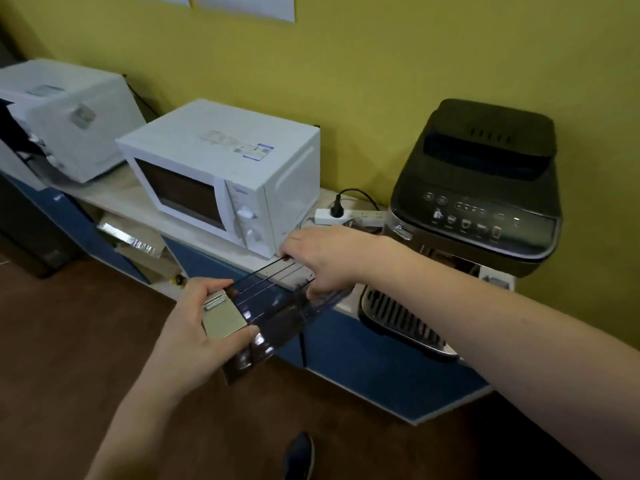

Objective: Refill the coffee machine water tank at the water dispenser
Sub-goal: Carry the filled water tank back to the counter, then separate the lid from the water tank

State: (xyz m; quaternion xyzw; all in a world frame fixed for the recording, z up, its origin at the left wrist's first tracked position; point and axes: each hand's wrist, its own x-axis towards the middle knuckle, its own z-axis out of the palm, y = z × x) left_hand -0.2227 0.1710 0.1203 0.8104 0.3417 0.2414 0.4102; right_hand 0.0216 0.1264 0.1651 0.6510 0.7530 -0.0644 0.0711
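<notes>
A clear, dark-tinted water tank [277, 310] with a silver front panel is out of the black coffee machine [485, 192] and held in the air in front of the counter. My left hand [197, 327] grips its silver front end. My right hand [325, 258] holds the far end by the top rim, fingers curled over the edge. The tank lies roughly level, pointing from me toward the machine's left side. No water dispenser is in view.
A white microwave [221, 174] stands left of the coffee machine on the pale counter [117, 199], with a second white appliance [65, 116] further left. A power strip [349, 214] lies between microwave and machine. Blue cabinet fronts [374, 358] run below; brown floor and my shoe [301, 455] are beneath.
</notes>
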